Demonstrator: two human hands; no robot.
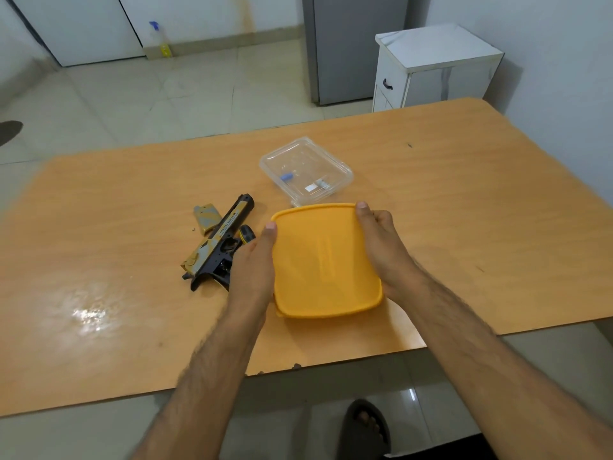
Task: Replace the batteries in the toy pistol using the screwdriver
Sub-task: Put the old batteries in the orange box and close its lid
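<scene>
A black and gold toy pistol (217,242) lies on the wooden table (464,200), its battery bay open. Its loose cover (207,218) rests just left of the barrel, with a tiny screw (193,229) beside it. A black and yellow screwdriver handle (247,234) peeks out behind my left hand. Both hands hold a yellow lid (326,260) above the table: my left hand (257,260) grips its left edge, my right hand (381,247) its right edge. Beyond it stands a clear plastic box (306,169) with small batteries inside.
The table's near edge runs close under my forearms. A white cabinet (434,66) and a grey fridge (351,48) stand behind the table's far right. A spray bottle (161,39) sits on the floor by the far wall.
</scene>
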